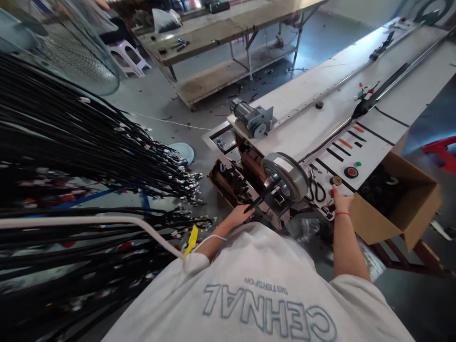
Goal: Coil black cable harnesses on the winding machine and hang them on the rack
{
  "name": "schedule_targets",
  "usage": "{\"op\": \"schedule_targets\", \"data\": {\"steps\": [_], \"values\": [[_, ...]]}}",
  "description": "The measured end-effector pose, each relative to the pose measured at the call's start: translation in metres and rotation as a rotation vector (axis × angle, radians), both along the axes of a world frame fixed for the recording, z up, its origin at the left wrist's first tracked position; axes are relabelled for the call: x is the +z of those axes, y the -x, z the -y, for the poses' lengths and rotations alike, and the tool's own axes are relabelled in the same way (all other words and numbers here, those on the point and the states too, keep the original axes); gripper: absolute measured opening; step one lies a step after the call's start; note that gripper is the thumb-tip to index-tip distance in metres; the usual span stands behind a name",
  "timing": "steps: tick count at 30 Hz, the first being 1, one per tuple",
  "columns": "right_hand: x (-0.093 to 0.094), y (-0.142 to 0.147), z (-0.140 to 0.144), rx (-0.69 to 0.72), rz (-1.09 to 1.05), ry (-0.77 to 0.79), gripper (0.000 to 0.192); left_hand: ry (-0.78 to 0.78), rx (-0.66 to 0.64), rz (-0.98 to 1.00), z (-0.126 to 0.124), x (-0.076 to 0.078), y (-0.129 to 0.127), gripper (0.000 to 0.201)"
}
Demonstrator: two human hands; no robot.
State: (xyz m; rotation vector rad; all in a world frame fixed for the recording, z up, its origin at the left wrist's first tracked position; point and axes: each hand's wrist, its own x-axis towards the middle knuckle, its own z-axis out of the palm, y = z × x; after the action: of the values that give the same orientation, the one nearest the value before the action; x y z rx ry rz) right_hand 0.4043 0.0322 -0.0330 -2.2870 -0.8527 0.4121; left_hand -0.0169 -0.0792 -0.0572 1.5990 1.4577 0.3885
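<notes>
My left hand (242,216) is closed around a black cable bundle (265,194). The bundle runs up into the opening of a grey ring-shaped machine head (299,183) at the near end of a long white bench. At the bench's front corner lies my right hand (344,202), one digit stretched out by a red button (332,192); its other fingers are hard to make out, and it holds nothing I can see. Close to it are a small tape roll (335,181) and black-handled scissors (317,188).
A motor (249,116) is fixed to the white bench (299,114). An open cardboard box (420,204) stands at right. Many black cables (89,128) hang at left, near a caged fan (78,52). A work table (221,38) stands behind.
</notes>
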Motion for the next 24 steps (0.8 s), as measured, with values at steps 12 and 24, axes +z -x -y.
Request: {"op": "schedule_targets", "data": {"steps": [12,24], "values": [[-0.010,0.010,0.016,-0.054,0.061,0.056,0.093,-0.010,0.089,0.073,0.005,0.011,0.001,0.043],[-0.016,0.009,0.015,-0.090,0.012,0.024,0.098,-0.136,0.059,0.006,-0.015,0.024,-0.018,0.038]]}}
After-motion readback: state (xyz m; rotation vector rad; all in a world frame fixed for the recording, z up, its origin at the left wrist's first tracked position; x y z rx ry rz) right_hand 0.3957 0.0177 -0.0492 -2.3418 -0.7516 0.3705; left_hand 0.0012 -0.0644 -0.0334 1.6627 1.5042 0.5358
